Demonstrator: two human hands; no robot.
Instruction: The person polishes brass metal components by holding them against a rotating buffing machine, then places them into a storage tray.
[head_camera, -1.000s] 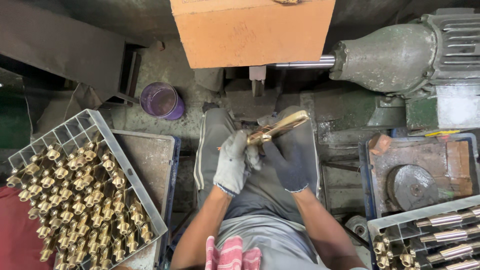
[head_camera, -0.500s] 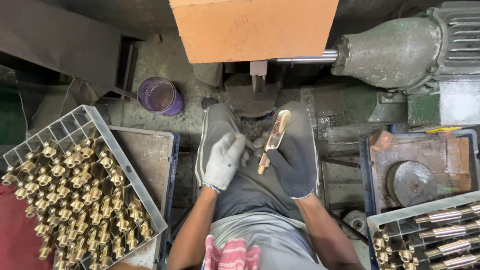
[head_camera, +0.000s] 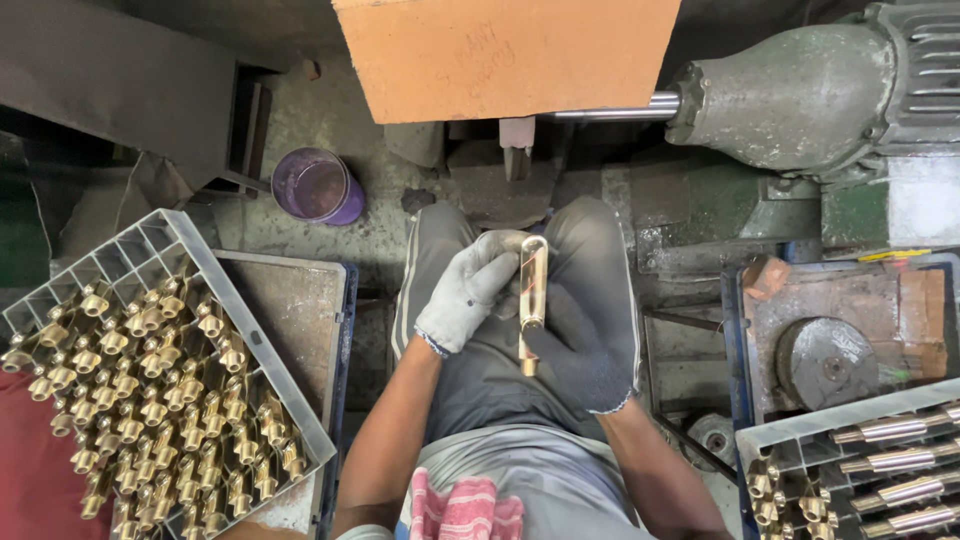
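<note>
Brass, in the shape of a slim polished tube with a rounded upper end (head_camera: 533, 300), stands nearly upright over the seated person's lap, held between two gloved hands. The left hand (head_camera: 468, 292), in a pale grey knitted work glove, is closed against the left side of the brass tube, its fingers curled around the upper part. The right hand (head_camera: 580, 350), in a dark grey glove, wraps the lower half of the tube from the right, with the bottom tip of the tube showing just past the palm. Both hands grip the tube, and they touch each other around it.

Left of the tube, well apart, a grey plastic grid crate (head_camera: 170, 240) holds many small brass fittings (head_camera: 150, 390) standing in its cells. Up and to the left of the tube sits a round purple plastic cup (head_camera: 316, 187) on the grimy floor. Straight above the tube hangs a flat orange board (head_camera: 505, 55), with a small metal tool head (head_camera: 517, 140) beneath it. Up and to the right of the tube lies a bulky grey-green motor housing (head_camera: 800, 95) with a steel shaft (head_camera: 610, 108) running toward the board. Lower right of the tube, a second grey crate (head_camera: 800, 432) carries long brass and silver tubes (head_camera: 890, 462). Below the tube, a pink and white checked cloth (head_camera: 462, 508) rests at the person's waist.
</note>
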